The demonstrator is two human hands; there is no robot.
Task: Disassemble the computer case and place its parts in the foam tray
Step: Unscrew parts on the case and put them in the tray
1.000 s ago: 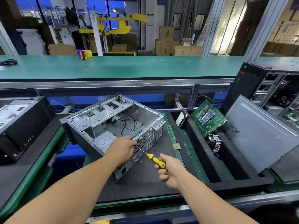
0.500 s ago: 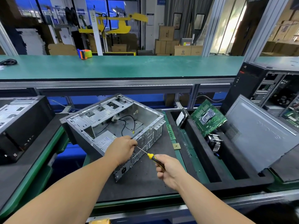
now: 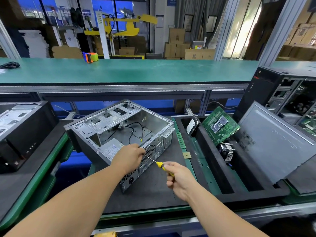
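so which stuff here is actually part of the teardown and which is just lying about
In the job:
computer case
screwdriver
right hand
left hand
foam tray
motherboard
side panel

Lying about:
tape dispenser
black cable
cardboard boxes

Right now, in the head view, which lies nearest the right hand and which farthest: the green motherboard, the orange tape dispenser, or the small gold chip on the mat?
From the right hand:
1. Gold chip, just beyond it on the mat.
2. Green motherboard, propped in the foam tray, farther right.
3. Orange tape dispenser, far off on the back bench, left.
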